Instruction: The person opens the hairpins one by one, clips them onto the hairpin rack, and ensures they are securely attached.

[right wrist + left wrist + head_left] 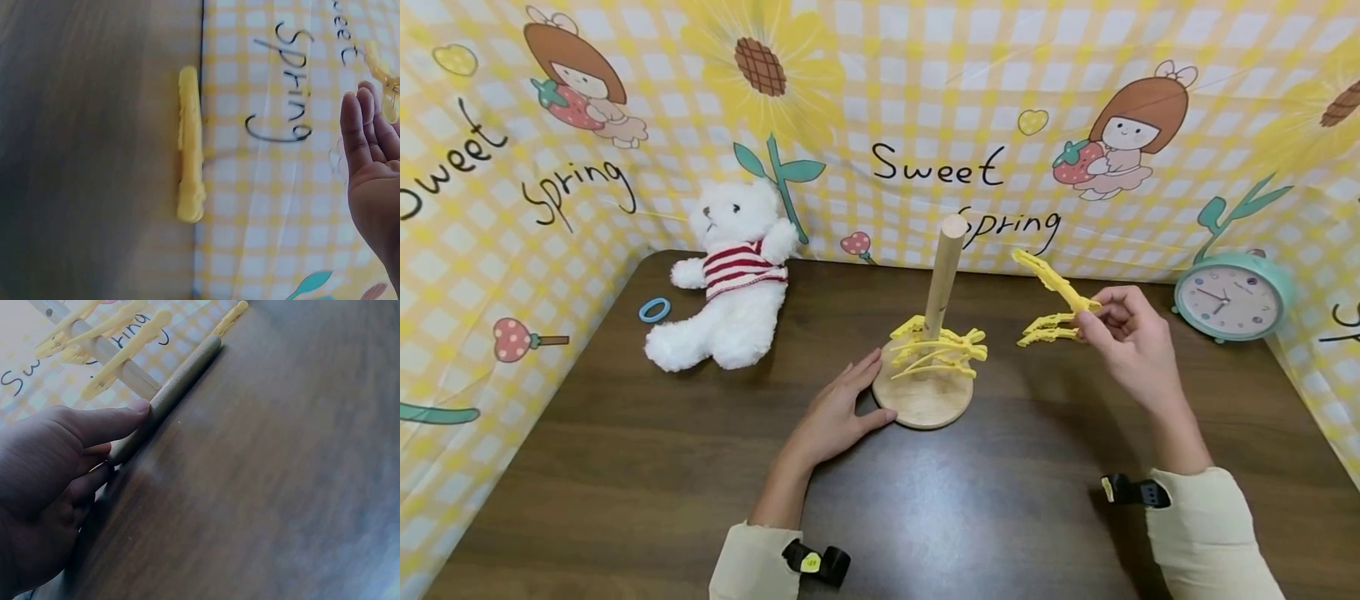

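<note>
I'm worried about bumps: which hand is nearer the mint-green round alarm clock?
Right. In the head view, the right hand is just left of the clock; the left hand is farther away, touching the round wooden base.

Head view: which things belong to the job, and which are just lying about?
In the job:
wooden stand, held by the left hand
yellow pieces on it
yellow piece pinched by the right hand

Lying about:
teddy bear
blue ring
green alarm clock

Yellow-checked backdrop [925,100], sunflower prints [760,67]; dark wood-grain table [625,467], pale glare [955,508].
</note>
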Demonstrator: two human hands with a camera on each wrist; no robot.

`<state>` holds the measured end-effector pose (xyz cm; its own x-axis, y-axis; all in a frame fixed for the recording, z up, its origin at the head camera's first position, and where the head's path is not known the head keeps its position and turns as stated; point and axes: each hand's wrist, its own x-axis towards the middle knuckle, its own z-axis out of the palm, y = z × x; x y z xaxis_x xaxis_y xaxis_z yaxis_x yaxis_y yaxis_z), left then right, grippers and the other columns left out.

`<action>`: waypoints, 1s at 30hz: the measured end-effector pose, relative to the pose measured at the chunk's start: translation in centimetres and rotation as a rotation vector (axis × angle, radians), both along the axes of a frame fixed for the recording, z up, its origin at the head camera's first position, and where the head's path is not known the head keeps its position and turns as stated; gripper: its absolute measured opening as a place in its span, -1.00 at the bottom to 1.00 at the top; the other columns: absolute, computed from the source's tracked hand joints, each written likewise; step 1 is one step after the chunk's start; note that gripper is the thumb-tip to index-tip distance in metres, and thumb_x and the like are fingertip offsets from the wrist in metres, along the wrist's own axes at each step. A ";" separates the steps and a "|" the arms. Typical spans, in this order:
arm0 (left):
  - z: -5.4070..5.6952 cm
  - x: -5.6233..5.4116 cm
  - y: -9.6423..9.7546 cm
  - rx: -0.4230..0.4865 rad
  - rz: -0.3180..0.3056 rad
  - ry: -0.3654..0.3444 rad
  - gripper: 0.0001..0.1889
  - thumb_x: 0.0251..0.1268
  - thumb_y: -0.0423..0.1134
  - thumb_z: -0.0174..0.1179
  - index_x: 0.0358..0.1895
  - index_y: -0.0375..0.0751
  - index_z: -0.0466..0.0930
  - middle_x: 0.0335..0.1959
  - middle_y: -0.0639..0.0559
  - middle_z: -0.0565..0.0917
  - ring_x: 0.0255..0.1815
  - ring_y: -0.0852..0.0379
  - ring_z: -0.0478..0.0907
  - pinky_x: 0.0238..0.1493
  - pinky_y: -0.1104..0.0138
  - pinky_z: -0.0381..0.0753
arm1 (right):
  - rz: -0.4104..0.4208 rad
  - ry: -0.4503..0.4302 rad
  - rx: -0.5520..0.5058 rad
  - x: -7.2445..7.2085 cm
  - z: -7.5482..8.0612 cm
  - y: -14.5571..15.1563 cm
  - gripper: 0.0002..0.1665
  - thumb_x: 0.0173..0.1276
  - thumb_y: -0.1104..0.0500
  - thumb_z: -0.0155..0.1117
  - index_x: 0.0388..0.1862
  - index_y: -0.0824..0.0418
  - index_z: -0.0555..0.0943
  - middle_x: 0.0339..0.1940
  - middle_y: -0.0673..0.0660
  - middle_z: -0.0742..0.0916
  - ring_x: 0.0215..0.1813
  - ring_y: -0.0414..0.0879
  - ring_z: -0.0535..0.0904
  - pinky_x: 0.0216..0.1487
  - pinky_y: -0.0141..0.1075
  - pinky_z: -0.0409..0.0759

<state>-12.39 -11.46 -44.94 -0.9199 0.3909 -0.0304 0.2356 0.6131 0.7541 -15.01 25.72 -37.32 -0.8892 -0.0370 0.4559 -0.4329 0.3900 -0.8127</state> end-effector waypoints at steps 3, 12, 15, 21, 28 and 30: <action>0.0 -0.1 0.0 -0.001 -0.001 0.004 -0.13 0.34 -0.02 0.38 0.58 -0.26 0.16 0.63 0.00 0.10 0.63 -0.11 -0.06 0.58 -0.01 -0.05 | 0.027 0.059 0.071 0.1 0.5 -0.8 -0.79 0.37 0.55 0.23 -0.05 0.52 0.47 -0.39 -0.17 0.73 -0.40 -0.32 0.67 -0.36 -0.57 0.60; 0.0 -0.2 0.0 -0.005 -0.003 0.013 -0.13 0.33 -0.03 0.39 0.58 -0.26 0.16 0.63 -0.01 0.11 0.63 -0.11 -0.05 0.58 0.01 -0.05 | 0.133 0.248 0.211 0.3 0.8 -2.4 -0.65 0.16 0.66 0.32 -0.09 0.46 0.55 -0.42 0.15 0.73 -0.42 -0.32 0.56 -0.46 -0.55 0.45; -0.1 -0.2 0.0 -0.001 -0.005 0.010 -0.14 0.34 -0.02 0.38 0.58 -0.26 0.16 0.63 0.00 0.11 0.63 -0.10 -0.05 0.58 0.00 -0.05 | 0.150 0.290 0.239 0.2 0.8 -2.9 -0.64 0.11 0.68 0.34 -0.14 0.45 0.56 -0.44 0.17 0.74 -0.44 -0.34 0.53 -0.44 -0.58 0.44; -0.1 -0.2 -0.1 0.003 -0.004 0.010 -0.14 0.34 -0.02 0.38 0.58 -0.26 0.17 0.63 0.00 0.11 0.63 -0.10 -0.05 0.58 0.01 -0.04 | 0.165 0.311 0.282 0.0 1.0 -4.2 -0.70 0.13 0.65 0.38 -0.21 0.44 0.56 -0.43 0.14 0.80 -0.38 -0.30 0.69 -0.29 -0.61 0.59; -0.2 -0.1 -0.1 0.002 -0.004 0.012 -0.14 0.34 -0.03 0.38 0.57 -0.26 0.17 0.63 0.00 0.12 0.63 -0.10 -0.05 0.58 0.01 -0.03 | 0.163 0.336 0.289 -0.1 0.9 -5.2 -0.72 0.14 0.65 0.38 -0.23 0.43 0.57 -0.44 0.13 0.79 -0.40 -0.26 0.69 -0.34 -0.58 0.63; -0.2 -0.1 -0.1 0.002 -0.003 0.011 -0.14 0.34 -0.03 0.38 0.57 -0.26 0.17 0.63 0.00 0.12 0.63 -0.11 -0.05 0.58 0.00 -0.03 | 0.167 0.343 0.286 0.0 0.9 -5.5 -0.72 0.15 0.64 0.38 -0.23 0.43 0.58 -0.44 0.11 0.79 -0.40 -0.26 0.69 -0.34 -0.57 0.63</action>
